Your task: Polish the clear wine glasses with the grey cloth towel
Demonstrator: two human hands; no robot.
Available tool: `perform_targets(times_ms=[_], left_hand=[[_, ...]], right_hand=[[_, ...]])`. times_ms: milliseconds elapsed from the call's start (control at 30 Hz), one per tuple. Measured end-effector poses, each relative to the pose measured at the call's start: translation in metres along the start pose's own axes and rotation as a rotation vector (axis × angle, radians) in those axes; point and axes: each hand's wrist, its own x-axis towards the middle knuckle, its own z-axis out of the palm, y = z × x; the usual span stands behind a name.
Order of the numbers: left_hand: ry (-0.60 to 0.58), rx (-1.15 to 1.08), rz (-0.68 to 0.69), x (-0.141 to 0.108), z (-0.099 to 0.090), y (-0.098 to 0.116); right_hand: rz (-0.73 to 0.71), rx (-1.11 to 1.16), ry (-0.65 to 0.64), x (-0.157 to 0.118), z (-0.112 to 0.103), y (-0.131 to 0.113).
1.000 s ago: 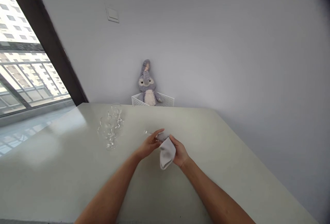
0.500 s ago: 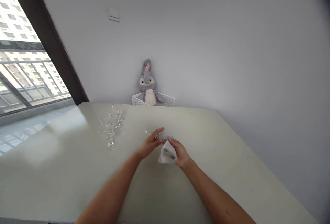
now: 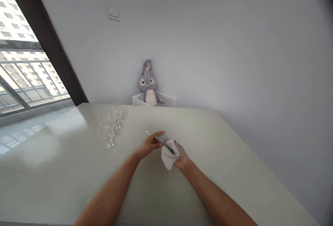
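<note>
My left hand (image 3: pixel 148 145) grips the stem of a clear stemmed glass (image 3: pixel 156 135), which lies nearly level above the table with its foot pointing left. My right hand (image 3: pixel 182 160) is shut on a pale grey cloth (image 3: pixel 170 153), and the cloth is wrapped around the glass bowl. The cloth hides the bowl and most of my right fingers. To the left of my hands, several clear stemmed glasses (image 3: pixel 109 128) stand close together on the table, not touching my hands.
The pale table (image 3: pixel 65 170) has a straight far edge against a white wall. Beyond it, a white mesh basket (image 3: pixel 156 101) holds a grey plush toy (image 3: pixel 147 83). A window with a dark frame (image 3: pixel 49 42) and a railing lies to the left.
The cloth has shifted around the glass bowl and now covers more of my right hand, which has turned and moved slightly lower. My left hand stays on the stem.
</note>
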Motion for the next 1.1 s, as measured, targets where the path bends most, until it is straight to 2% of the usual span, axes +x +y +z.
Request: perform_targets(times_ms=[133,200,300,367,433,500,600,667,767,833,933,1033,1100], left_hand=[[0.137,0.168,-0.11,0.004,-0.001,-0.004],[0.198,0.248,-0.154,0.005,0.0,-0.005],[0.14,0.207,-0.145,0.003,0.003,-0.002],[0.085,0.117,-0.075,0.001,0.006,0.002],[0.076,0.076,-0.005,0.001,0.006,0.004],[0.09,0.1,-0.003,0.002,0.007,0.003],[0.141,0.274,-0.04,0.004,0.006,0.0],[0.222,0.549,-0.039,0.004,0.007,-0.001],[0.407,1.066,0.057,0.002,0.005,0.004],[0.461,1.308,0.214,0.0,0.002,0.01],[0.361,1.497,0.385,-0.002,-0.004,0.013],[0.222,1.582,0.35,0.0,-0.008,0.011],[0.173,1.608,0.297,0.001,-0.01,0.008]], right_hand=[[-0.094,-0.291,0.004,-0.001,0.0,0.005],[-0.099,-0.332,0.045,0.001,-0.001,0.008],[-0.014,-0.062,0.095,0.004,0.0,0.009],[0.013,0.102,0.078,0.003,0.001,0.007],[-0.016,0.071,0.034,0.001,0.002,0.006],[-0.097,-0.163,0.001,-0.001,0.002,0.006],[-0.274,-0.704,0.012,-0.002,-0.002,0.006],[-0.371,-0.997,0.04,0.001,-0.008,0.003],[-0.429,-1.186,0.107,0.008,-0.019,-0.003],[-0.415,-1.169,0.156,0.011,-0.024,-0.008],[-0.302,-0.936,0.097,0.013,-0.027,-0.014],[-0.169,-0.669,-0.073,0.01,-0.029,-0.021],[-0.11,-0.601,-0.148,0.009,-0.034,-0.028]])
